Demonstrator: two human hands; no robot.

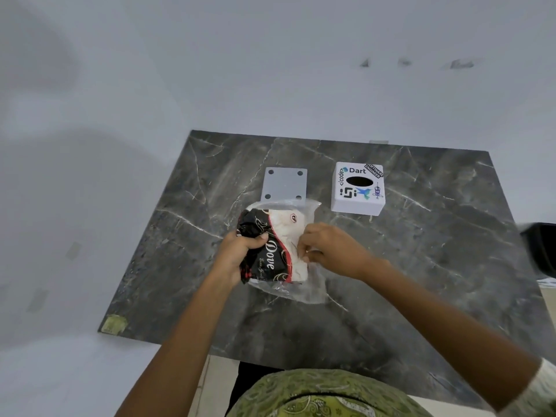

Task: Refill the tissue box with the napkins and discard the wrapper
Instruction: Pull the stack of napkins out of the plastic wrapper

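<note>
Nearest to me, a green patterned cloth [325, 395] covers my lap at the bottom edge of the view. Both my bare forearms reach forward over a dark marble table [406, 281].

My left hand [240, 251] is closed around the black printed end of the napkin pack [270, 251], thumb across the top and fingers wrapped underneath, holding it just above the table. My right hand [328, 251] has its fingertips pinched together on the clear wrapper [304, 291] at the pack's right side; the plastic looks to be gripped there, though the view is too blurred to show whether it has torn. White napkins [288, 227] show through the wrapper, and loose clear film spreads out past both ends of the pack.

Just beyond the pack lies a flat grey square plate [285, 185] with four holes near its corners; the far edge of the film overlaps it. To the right of the plate, apart from it, stands the white tissue box [358, 188], upright, its dark oval opening facing up and stickers on its top.

At the far right edge, a dark object [541, 251] is partly in view, unidentifiable.
</note>
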